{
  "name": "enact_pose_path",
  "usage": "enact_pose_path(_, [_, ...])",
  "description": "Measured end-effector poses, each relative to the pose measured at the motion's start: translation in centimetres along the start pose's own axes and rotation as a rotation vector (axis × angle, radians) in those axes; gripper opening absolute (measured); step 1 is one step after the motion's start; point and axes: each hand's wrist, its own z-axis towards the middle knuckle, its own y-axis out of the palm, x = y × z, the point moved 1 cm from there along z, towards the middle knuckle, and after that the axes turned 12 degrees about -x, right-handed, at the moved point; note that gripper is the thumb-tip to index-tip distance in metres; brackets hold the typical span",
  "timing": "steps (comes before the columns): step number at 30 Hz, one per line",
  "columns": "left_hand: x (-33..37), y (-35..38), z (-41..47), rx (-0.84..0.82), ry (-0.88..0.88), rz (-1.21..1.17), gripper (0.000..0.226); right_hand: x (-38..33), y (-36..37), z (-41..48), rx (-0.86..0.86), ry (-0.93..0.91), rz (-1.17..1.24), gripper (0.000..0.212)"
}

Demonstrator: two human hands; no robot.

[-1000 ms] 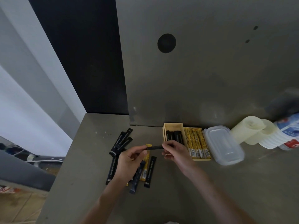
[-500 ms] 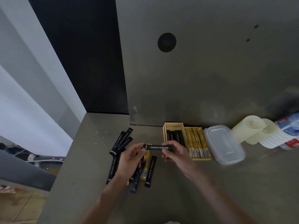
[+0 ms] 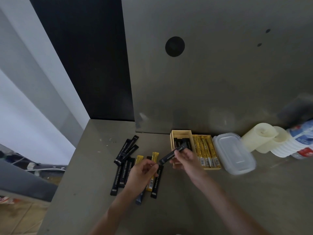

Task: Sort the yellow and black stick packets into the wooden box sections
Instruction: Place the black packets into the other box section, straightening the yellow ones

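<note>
Held packet: a black stick packet (image 3: 172, 154) is pinched near its upper half by the right hand (image 3: 185, 158), tilted so that its far end is aimed at the box.
Right hand: closed on the packet with thumb and fingertips, so the stick can be steered lengthwise into a slot.
Left hand (image 3: 142, 172): loosely curled just below the packet's lower end, no contact being visible (nothing seems to be gripped, though the fingers hide part of the palm).
Wooden box (image 3: 180, 133): set against the back panel; black packets are kept in its left section (image 3: 182, 143), yellow ones in its right section (image 3: 205, 152), so colours are separated.
Loose pile (image 3: 125, 165): black and yellow packets are left scattered on the desk (image 3: 220, 200), within the left hand's reach.
Judged stage: partly sorted; the held packet is probably meant for the left section.
Bystanders: a plastic lidded container (image 3: 234, 152) is placed beside the box (unused).
</note>
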Motion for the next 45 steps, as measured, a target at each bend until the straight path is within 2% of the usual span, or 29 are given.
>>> enact_pose_path(3, [-0.9,-0.7,-0.1,0.082,-0.047,0.14,0.004,-1.1,-2.2,1.1,0.214,-0.04,-0.046,0.02])
enact_pose_path(6, [-2.2,-1.5,-0.4,0.134,-0.053,0.336,0.005,-1.7,-4.4,2.2,0.339,-0.053,-0.424,0.025])
enact_pose_path(11, [-3.4,-1.8,-0.2,0.12,-0.085,0.49,0.017,-1.0,-4.9,3.8,0.279,-0.025,-0.852,0.039])
enact_pose_path(14, [-2.9,-1.8,0.2,0.102,-0.113,0.528,0.03,-0.3,-4.6,4.3,0.269,-0.013,-1.11,0.032])
enact_pose_path(18, [-2.5,-1.3,0.5,0.093,-0.183,0.628,0.042,0.1,-4.0,4.1,0.31,-0.049,-1.253,0.024])
enact_pose_path(22, [-2.4,-1.0,0.7,0.114,-0.21,0.653,0.039,0.4,-4.0,3.8,0.312,-0.071,-1.242,0.017])
enact_pose_path(27, [-2.6,-1.3,0.7,0.089,-0.193,0.621,0.032,0.0,-3.9,2.8,0.243,-0.122,-0.984,0.011])
enact_pose_path(33, [-3.1,-1.9,0.3,0.051,-0.15,0.539,0.027,1.1,-1.5,-0.1,0.064,-0.228,-0.873,0.014])
enact_pose_path(40, [-2.8,-2.7,0.1,0.122,-0.129,0.35,0.017,3.8,1.4,-2.4,-0.105,-0.153,-0.786,0.013])
enact_pose_path(42, [-2.6,-3.1,-0.2,0.06,-0.132,0.363,0.025,4.1,1.5,-2.6,-0.103,-0.158,-0.746,0.024])
enact_pose_path(45, [-2.5,-3.2,-0.6,-0.16,-0.155,0.5,0.046,4.4,1.3,-2.6,-0.088,-0.151,-0.731,0.023])
